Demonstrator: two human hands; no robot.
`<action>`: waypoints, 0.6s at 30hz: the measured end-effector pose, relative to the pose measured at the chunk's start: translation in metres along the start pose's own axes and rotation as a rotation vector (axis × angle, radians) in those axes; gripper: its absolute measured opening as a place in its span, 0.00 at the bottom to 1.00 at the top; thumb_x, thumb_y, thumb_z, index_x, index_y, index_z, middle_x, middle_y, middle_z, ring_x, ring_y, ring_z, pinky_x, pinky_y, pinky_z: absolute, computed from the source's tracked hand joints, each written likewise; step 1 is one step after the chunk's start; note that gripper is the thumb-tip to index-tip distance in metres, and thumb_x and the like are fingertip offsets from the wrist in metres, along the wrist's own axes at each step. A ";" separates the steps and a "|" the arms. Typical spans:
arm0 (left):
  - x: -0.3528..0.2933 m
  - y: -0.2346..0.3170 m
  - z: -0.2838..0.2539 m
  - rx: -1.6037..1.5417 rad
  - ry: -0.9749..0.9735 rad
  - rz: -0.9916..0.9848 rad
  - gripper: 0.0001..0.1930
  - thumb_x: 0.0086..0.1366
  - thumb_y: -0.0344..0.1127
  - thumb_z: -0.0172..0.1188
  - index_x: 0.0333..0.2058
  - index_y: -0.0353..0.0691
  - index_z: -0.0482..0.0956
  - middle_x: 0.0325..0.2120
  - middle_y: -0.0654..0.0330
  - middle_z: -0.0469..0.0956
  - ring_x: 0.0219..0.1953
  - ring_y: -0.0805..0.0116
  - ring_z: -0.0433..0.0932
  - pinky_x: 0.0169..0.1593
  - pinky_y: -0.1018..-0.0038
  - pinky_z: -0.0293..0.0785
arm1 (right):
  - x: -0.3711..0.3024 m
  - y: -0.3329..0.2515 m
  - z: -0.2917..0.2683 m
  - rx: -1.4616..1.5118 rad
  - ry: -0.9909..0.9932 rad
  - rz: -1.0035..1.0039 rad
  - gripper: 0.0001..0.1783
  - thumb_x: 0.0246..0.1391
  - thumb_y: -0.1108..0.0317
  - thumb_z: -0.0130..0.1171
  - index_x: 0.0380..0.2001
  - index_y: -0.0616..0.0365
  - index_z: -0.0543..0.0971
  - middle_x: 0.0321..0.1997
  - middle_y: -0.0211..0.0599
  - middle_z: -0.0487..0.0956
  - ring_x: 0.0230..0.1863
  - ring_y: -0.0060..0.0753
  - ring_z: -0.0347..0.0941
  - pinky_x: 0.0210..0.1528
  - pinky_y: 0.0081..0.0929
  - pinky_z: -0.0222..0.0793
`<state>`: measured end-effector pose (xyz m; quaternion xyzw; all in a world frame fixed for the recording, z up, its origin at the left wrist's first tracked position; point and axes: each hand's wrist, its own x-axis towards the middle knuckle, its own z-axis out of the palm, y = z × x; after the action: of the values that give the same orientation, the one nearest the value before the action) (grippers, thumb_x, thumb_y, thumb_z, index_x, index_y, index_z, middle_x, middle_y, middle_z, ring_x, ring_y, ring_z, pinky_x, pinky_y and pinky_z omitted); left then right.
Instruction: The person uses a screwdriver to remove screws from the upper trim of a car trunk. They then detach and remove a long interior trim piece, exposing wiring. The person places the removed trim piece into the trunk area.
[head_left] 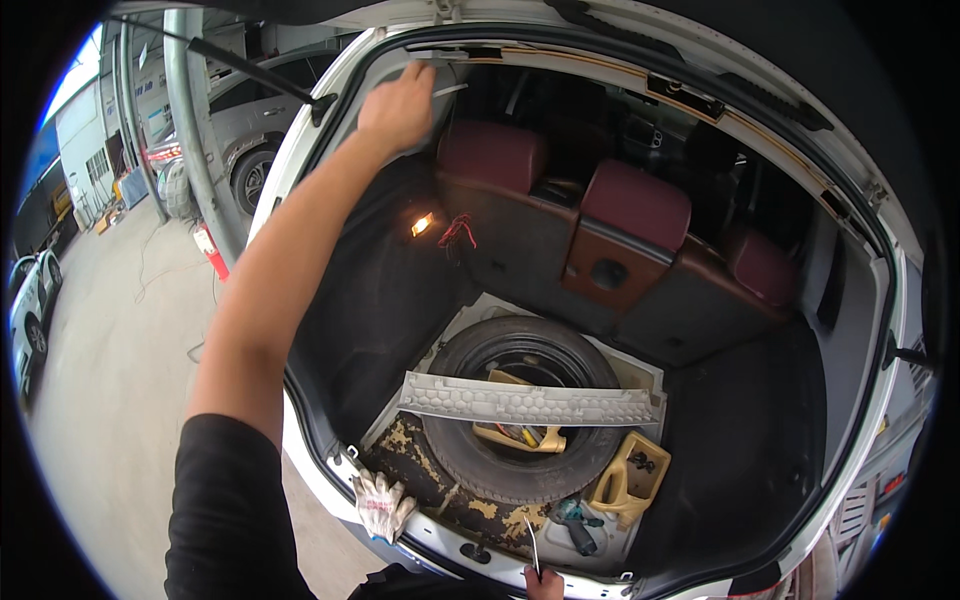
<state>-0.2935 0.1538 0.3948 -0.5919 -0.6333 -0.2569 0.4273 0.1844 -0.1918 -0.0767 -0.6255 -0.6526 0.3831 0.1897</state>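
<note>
My left hand (398, 108) is raised to the upper left corner of the car's boot opening, beside the grey pillar trim (385, 72). Its fingers are curled closed, and what they grip is hidden; a thin pale strip (451, 90) shows just beside them. At the bottom edge, my right hand (544, 584) is closed around a thin metal tool (533, 542) with a slightly bent shaft pointing up; its exact kind cannot be made out. A white work glove (382, 506) lies on the boot sill, left of that hand. A teal and black cordless drill (578, 526) rests to its right.
A spare tyre (470, 468) lies in the boot floor, with a grey honeycomb-patterned trim strip (530, 400) across it. A tan tray (630, 480) holds small dark parts. A lit lamp (422, 225) and red wires (458, 232) are near the dark-red rear seats (636, 200).
</note>
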 end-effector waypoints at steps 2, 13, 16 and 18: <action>0.024 -0.009 0.013 0.091 -0.019 0.038 0.20 0.59 0.29 0.48 0.52 0.36 0.67 0.52 0.52 0.69 0.39 0.48 0.79 0.40 0.57 0.77 | 0.009 0.017 0.005 -0.009 -0.024 0.008 0.21 0.58 0.54 0.53 0.28 0.65 0.74 0.25 0.61 0.76 0.30 0.68 0.72 0.30 0.54 0.67; 0.055 -0.010 0.076 0.167 0.047 0.014 0.28 0.55 0.26 0.50 0.58 0.43 0.63 0.59 0.56 0.64 0.38 0.45 0.79 0.42 0.56 0.77 | 0.096 -0.008 -0.017 -0.029 -0.116 -0.023 0.22 0.58 0.51 0.53 0.29 0.63 0.77 0.23 0.61 0.75 0.29 0.68 0.72 0.28 0.55 0.66; 0.057 0.001 0.079 0.150 0.092 0.005 0.25 0.55 0.28 0.51 0.54 0.41 0.68 0.53 0.55 0.69 0.38 0.45 0.79 0.41 0.56 0.76 | 0.128 -0.011 -0.011 -0.008 -0.058 -0.206 0.21 0.58 0.54 0.54 0.23 0.62 0.73 0.18 0.56 0.73 0.22 0.63 0.70 0.23 0.51 0.64; 0.042 0.017 0.085 0.046 0.247 -0.087 0.22 0.56 0.30 0.52 0.51 0.41 0.71 0.49 0.54 0.72 0.37 0.46 0.78 0.40 0.55 0.75 | 0.153 -0.039 -0.021 0.087 -0.058 -0.223 0.21 0.58 0.55 0.54 0.20 0.61 0.70 0.17 0.53 0.73 0.20 0.60 0.69 0.22 0.49 0.63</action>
<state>-0.2949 0.2493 0.3844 -0.5179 -0.6067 -0.3314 0.5039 0.1515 -0.0357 -0.0705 -0.5291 -0.7060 0.4055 0.2392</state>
